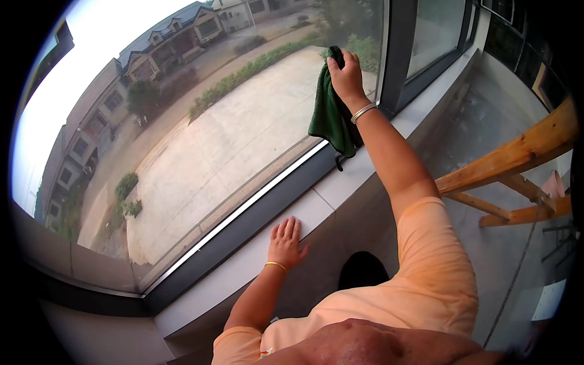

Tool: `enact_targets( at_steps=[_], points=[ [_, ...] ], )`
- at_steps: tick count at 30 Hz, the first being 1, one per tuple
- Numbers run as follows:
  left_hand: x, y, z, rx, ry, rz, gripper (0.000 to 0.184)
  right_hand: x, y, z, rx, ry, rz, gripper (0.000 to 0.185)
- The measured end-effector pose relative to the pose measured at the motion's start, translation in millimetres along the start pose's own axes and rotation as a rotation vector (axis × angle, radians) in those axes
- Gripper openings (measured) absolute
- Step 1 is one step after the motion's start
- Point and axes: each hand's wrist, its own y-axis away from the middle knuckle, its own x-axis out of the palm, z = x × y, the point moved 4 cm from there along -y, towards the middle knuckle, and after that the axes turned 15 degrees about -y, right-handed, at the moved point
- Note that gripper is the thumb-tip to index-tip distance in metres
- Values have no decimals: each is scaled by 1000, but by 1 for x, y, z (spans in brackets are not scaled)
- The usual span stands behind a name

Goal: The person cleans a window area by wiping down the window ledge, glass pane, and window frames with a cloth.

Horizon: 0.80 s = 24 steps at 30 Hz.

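Observation:
My right hand (345,76) is raised against the large window pane (255,134), its fingers closed on a dark green cloth (331,115). The cloth hangs below the hand along the glass, and a small black loop dangles from its lower corner over the sill. Lower down, my left hand (286,243) lies flat on the pale tiled window sill (316,204) with its fingers stretched out and nothing in it. A silver bangle circles my right wrist, and a thin yellow band is on the left one.
A dark window frame (243,231) runs between glass and sill. To my right stands a wooden ladder (517,152) on the grey floor (450,237). A round black object (363,271) is below the sill. Houses and a paved yard show through the glass.

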Motion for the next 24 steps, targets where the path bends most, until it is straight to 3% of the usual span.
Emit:
enact_targets(
  at_steps=[1,3,5,9,10,11,13,15,17,21,24],
  points=[
    [0,-1,0,1,-5,0,82,5,-1,5,-62,84,0,27],
    [-1,0,-3,-4,2,-2,83,10,18,15,-94,17,207,27],
    [-1,0,-2,-10,0,4,83,5,30,16,89,-133,449,25],
    [1,0,-2,-12,-2,-13,82,-18,-3,-25,218,-107,-59,29],
    [0,0,-2,-9,-8,-10,82,-19,-15,-20,133,31,-109,31],
    [-1,0,-2,-6,-12,-8,82,-16,-20,-19,180,115,-108,32],
    [-2,-1,-2,-4,-13,-3,82,8,-5,-9,46,159,-123,30],
    [-1,-2,-3,2,-12,-3,83,28,27,25,-235,65,54,23],
    [-1,-2,-2,6,-26,-1,83,25,33,25,-214,-13,103,21],
    [-4,1,-4,13,-35,1,84,14,11,6,-82,140,-158,15],
    [-4,-5,-3,17,-43,-8,84,29,40,35,-277,-16,100,18]
  ],
)
